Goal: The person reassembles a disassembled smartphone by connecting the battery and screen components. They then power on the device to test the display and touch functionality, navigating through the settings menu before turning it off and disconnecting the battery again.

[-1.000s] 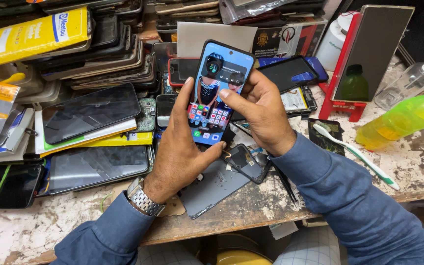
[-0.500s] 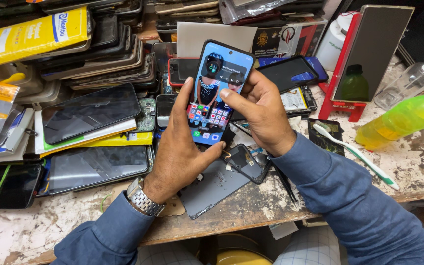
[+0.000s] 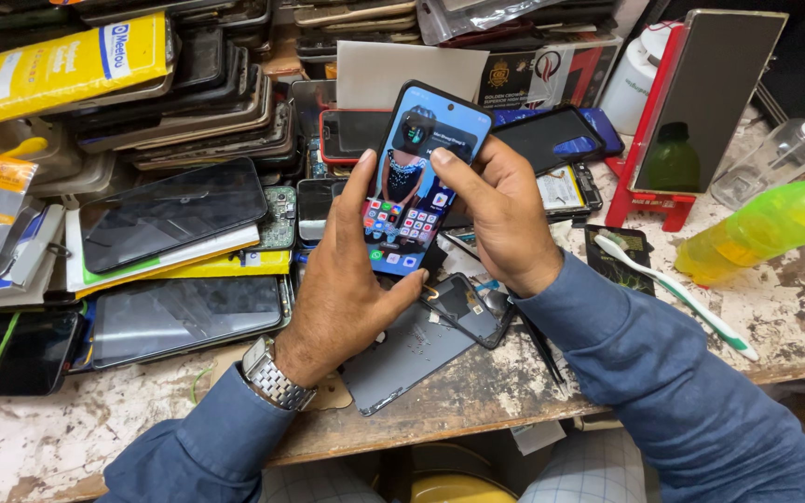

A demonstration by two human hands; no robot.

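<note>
I've got a phone [image 3: 418,182] up in both hands here, held above the bench. Dark case, screen lit and facing me, showing a wallpaper with a widget up top and rows of colourful app icons lower down. It's tilted, top edge leaning right and away. My left hand [image 3: 347,279] cups its lower left side, right hand [image 3: 500,219] grips the right edge.

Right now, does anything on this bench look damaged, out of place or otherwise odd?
The lit phone in both hands looks intact. Odd things lie around it: a toothbrush among phone parts at the right, a bare circuit board beside stacked screens, and a loose back cover jutting toward the bench edge. The benchtop is stained and chipped.
</note>
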